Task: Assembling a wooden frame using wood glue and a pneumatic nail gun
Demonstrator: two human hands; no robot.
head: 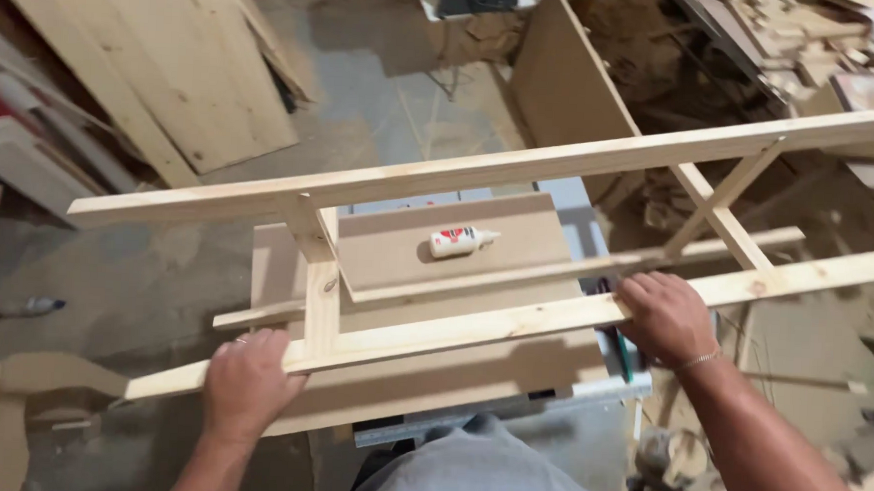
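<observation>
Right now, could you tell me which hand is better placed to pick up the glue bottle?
Probably the right hand: it grips the near rail of the wooden frame closer to the glue bottle than the left hand.

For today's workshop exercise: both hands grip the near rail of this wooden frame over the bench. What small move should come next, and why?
Probably lower the wooden frame gently until it rests flat on the board. Left hand and right hand both hold the near rail, and it looks lifted and tilted. Watch the glue bottle lying beneath it.
</observation>
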